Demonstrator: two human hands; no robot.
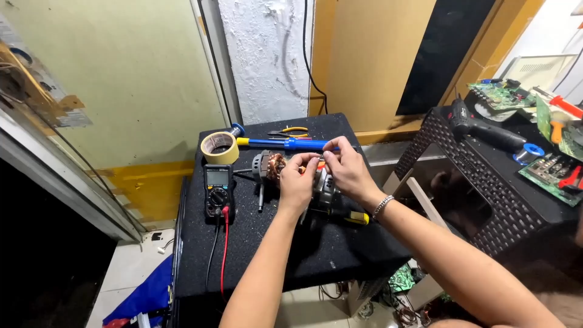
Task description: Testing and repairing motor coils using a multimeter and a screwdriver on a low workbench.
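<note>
An electric motor (pixel 271 167) with copper windings and a grey metal body lies on a black box-like work surface (pixel 340 243). My left hand (pixel 297 181) rests over the motor's middle, fingers curled on it. My right hand (pixel 347 169), with a silver bracelet at the wrist, pinches something small at the motor's top, fingertips meeting those of the left hand. What the fingers pinch is too small to tell. A blue soldering iron (pixel 285 144) with a yellow end lies just behind the hands.
A black digital multimeter (pixel 218 189) with red and black leads lies left of the motor. A roll of tan tape (pixel 220 147) stands behind it. Pliers (pixel 290 131) lie at the back. At the right, a black woven table (pixel 486 182) holds a drill (pixel 483 129) and circuit boards (pixel 549 173).
</note>
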